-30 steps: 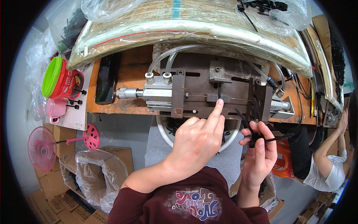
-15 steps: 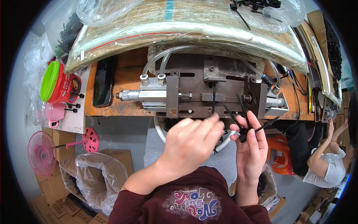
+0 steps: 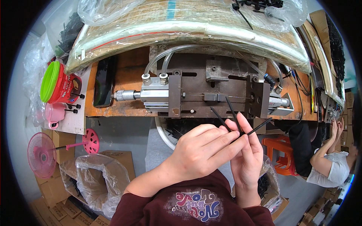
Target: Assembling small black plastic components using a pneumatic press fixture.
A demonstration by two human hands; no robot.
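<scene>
The right grip (image 3: 247, 154) is holding at least 3 rods (image 3: 232, 112) near the jig (image 3: 194, 86), while the left grip (image 3: 201, 152) is overlapping their near ends, whether pinching I cannot tell, so crowding fingers could be knocking 1 loose.

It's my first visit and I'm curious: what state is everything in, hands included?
Black rods, held, fanned apart.
Right hand, closed on the rods.
Left hand, fingertips at the rods; grip unclear.
Phone, flat, screen dark.
Clear tubes, attached to metal fittings.
Pink fan, standing; spinning unclear.
Clear bag, mouth open.
Orange stool, upright.
</scene>
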